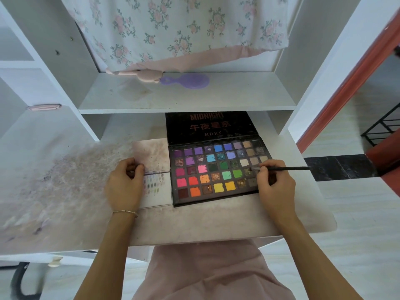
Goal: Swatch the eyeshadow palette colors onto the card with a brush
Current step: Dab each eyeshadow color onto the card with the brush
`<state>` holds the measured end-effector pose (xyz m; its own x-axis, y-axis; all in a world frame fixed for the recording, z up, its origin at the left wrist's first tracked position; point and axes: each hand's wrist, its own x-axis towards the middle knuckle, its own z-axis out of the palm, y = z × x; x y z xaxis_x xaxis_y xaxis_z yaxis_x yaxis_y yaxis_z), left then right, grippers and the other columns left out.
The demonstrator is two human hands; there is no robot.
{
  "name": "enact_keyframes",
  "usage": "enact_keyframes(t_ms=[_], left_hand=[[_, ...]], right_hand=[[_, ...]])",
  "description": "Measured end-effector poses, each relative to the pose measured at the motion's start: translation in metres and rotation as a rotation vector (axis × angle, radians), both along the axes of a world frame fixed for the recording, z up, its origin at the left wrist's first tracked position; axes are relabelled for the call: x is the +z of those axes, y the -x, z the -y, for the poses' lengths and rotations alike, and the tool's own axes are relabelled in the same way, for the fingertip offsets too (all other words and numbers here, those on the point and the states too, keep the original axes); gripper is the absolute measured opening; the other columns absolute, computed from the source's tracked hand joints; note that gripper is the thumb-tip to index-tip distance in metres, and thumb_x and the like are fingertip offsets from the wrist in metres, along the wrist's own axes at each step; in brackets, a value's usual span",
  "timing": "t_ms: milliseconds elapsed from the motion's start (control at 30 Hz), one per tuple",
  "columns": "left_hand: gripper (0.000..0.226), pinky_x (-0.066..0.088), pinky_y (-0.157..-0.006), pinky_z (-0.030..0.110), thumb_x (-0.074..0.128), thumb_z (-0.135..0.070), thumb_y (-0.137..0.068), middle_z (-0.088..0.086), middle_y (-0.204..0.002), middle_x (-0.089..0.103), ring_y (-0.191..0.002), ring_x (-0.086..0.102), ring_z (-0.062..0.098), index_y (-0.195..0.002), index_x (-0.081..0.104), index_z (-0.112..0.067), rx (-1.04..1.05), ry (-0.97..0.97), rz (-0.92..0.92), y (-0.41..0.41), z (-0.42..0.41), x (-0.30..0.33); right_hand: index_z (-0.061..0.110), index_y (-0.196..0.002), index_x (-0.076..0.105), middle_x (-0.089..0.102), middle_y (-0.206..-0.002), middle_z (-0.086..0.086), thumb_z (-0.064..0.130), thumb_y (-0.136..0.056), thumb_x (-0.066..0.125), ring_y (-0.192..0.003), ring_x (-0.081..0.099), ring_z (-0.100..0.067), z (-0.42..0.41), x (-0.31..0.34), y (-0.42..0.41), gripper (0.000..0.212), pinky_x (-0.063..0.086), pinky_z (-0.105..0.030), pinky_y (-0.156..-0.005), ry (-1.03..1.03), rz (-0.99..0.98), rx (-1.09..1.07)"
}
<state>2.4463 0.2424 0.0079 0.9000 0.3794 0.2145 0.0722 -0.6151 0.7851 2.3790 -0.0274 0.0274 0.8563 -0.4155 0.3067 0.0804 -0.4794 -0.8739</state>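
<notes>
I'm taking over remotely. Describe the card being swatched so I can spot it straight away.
Find the open eyeshadow palette in the middle of the white desk. The card lies flat against its left edge, partly under the left hand. Unlike the pinkish stained sheet just behind it, it is white with small rows of greenish dabs.

home bedroom / vanity nook

looks like a home, prob a bedroom corner: white shelf unit (188, 94) w/ a floral pink-trimmed cloth (173, 29) draped over it, purple hairbrush (188, 80) on the shelf, powder-stained white desk (65, 180), pale floor (357, 245), red door frame (346, 87) at right.
</notes>
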Motion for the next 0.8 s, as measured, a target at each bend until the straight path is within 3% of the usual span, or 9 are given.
enact_keyframes(t_ms=[100,200,300,433,533,800], left_hand=[[0.017,0.038,-0.07,0.026,0.06,-0.015,-0.083,0.008,-0.087,0.067,-0.073,0.053,0.016,-0.099,0.064,-0.009,0.004,0.007,-0.001,0.0,-0.001,0.0],[0.016,0.038,-0.068,0.025,0.061,-0.015,-0.083,0.006,-0.085,0.067,-0.071,0.053,0.015,-0.098,0.064,-0.01,-0.002,0.005,0.009,-0.001,0.0,-0.001],[0.016,0.036,-0.067,0.024,0.061,-0.015,-0.083,0.005,-0.084,0.067,-0.07,0.053,0.014,-0.098,0.065,-0.01,0.002,0.008,0.008,-0.002,-0.001,-0.002],[0.016,0.038,-0.067,0.024,0.061,-0.014,-0.082,0.004,-0.084,0.067,-0.071,0.054,0.014,-0.097,0.065,-0.01,-0.006,0.011,0.01,-0.002,-0.001,-0.003],[0.016,0.04,-0.068,0.024,0.061,-0.013,-0.082,0.003,-0.083,0.066,-0.072,0.056,0.015,-0.098,0.065,-0.009,-0.022,0.026,0.016,-0.003,-0.002,-0.004],[0.015,0.038,-0.066,0.024,0.062,-0.012,-0.082,-0.006,-0.075,0.058,-0.07,0.054,0.012,-0.096,0.064,-0.01,-0.006,0.023,0.012,-0.003,-0.001,-0.002]], right_hand=[[0.033,-0.082,0.047,0.055,-0.069,0.006,-0.005,-0.086,0.051,-0.062,0.056,-0.003,-0.017,0.002,0.001,0.038,0.043,-0.009,-0.054,-0.056,0.034,0.104],[0.03,-0.079,0.049,0.057,-0.065,-0.001,-0.001,-0.086,0.053,-0.059,0.056,-0.012,-0.041,-0.001,0.002,0.033,0.046,-0.021,-0.054,-0.112,0.005,0.196],[0.028,-0.077,0.05,0.062,-0.068,-0.001,0.004,-0.086,0.056,-0.063,0.061,-0.012,-0.069,-0.003,-0.001,0.026,0.05,-0.027,-0.058,-0.132,-0.003,0.274],[0.029,-0.073,0.053,0.061,-0.074,0.016,0.013,-0.083,0.059,-0.062,0.056,-0.002,-0.102,-0.003,-0.011,0.019,0.043,-0.014,-0.053,-0.109,-0.027,0.398],[0.02,-0.073,0.057,0.057,-0.075,0.015,0.011,-0.083,0.061,-0.064,0.052,-0.003,-0.114,-0.007,-0.018,0.013,0.04,-0.013,-0.054,-0.066,-0.039,0.461],[0.017,-0.074,0.057,0.055,-0.069,0.008,0.018,-0.082,0.06,-0.069,0.052,-0.012,-0.121,-0.012,-0.021,0.009,0.047,-0.038,-0.062,0.133,-0.093,0.474]])
